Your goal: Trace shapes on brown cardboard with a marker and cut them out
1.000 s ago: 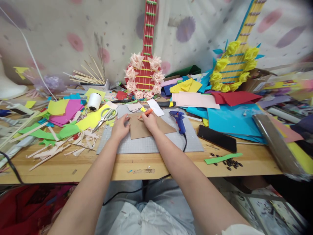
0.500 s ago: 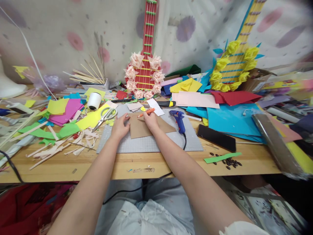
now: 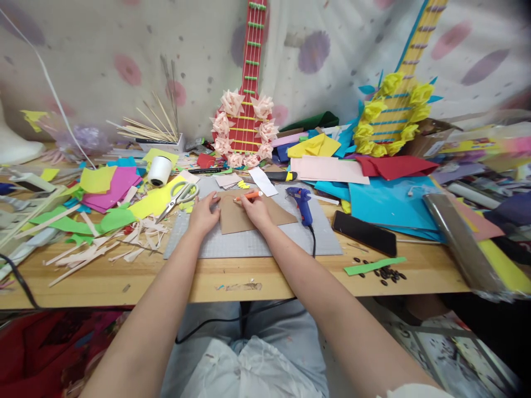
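Note:
A piece of brown cardboard (image 3: 237,220) lies flat on the grey cutting mat (image 3: 307,243), with a point tapering out to the right. At its left edge rests my left hand (image 3: 203,214), fingers apart and fingertips touching the board. My right hand (image 3: 256,211) is closed around an orange pen (image 3: 251,195) held over the upper part of the cardboard, its tip toward the left. Any line under the tip is too small to tell. Right of the board stands a blue glue gun (image 3: 302,203); scissors (image 3: 179,198) lie left of my left hand.
A red paper guitar (image 3: 245,124) with pink flowers and a yellow one (image 3: 394,113) lean at the back. A phone (image 3: 365,233), black beads (image 3: 388,273) and blue sheets (image 3: 390,204) lie right. Paper scraps (image 3: 139,237) cover the left; a white spool (image 3: 160,170) stands there.
My right hand and the pen have shifted very slightly, with the pen lying flatter. My left hand stays at the cardboard's left edge. The camera view has turned a little.

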A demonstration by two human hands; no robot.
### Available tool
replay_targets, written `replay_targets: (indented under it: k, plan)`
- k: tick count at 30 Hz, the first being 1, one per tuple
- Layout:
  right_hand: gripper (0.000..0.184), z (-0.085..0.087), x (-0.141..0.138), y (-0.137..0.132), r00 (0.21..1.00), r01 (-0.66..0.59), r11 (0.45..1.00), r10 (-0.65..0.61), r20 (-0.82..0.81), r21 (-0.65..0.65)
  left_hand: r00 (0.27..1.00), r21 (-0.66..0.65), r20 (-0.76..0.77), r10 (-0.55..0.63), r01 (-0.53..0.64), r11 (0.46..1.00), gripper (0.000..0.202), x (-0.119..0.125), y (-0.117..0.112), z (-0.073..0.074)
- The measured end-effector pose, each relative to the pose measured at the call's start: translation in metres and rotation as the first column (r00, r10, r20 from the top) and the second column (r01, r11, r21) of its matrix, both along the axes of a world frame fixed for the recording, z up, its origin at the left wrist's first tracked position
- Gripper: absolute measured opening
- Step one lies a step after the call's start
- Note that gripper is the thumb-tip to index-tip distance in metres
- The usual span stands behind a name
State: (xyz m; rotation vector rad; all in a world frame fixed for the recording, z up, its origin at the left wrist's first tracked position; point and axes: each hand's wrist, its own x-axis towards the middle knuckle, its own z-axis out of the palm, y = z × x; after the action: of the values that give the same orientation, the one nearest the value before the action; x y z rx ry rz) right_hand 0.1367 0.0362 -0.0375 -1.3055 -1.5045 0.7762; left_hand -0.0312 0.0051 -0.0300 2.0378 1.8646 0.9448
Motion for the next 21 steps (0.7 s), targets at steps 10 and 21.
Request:
replay_targets:
  k: [10, 21]
  plan:
    - [0.017, -0.0007, -0.0005, 0.0009, 0.999, -0.03, 1.0, 0.03, 0.017, -0.006, 1.0, 0.0, -0.01, -0.005, 0.005, 1.0, 0.053, -0.0003, 0.0007, -0.001]
    - [0.017, 0.0029, 0.0004, -0.0008, 0.999, -0.031, 0.999, 0.031, 0.011, -0.035, 1.0, 0.005, -0.022, 0.007, -0.007, 1.0, 0.053, 0.0001, 0.0005, -0.0006]
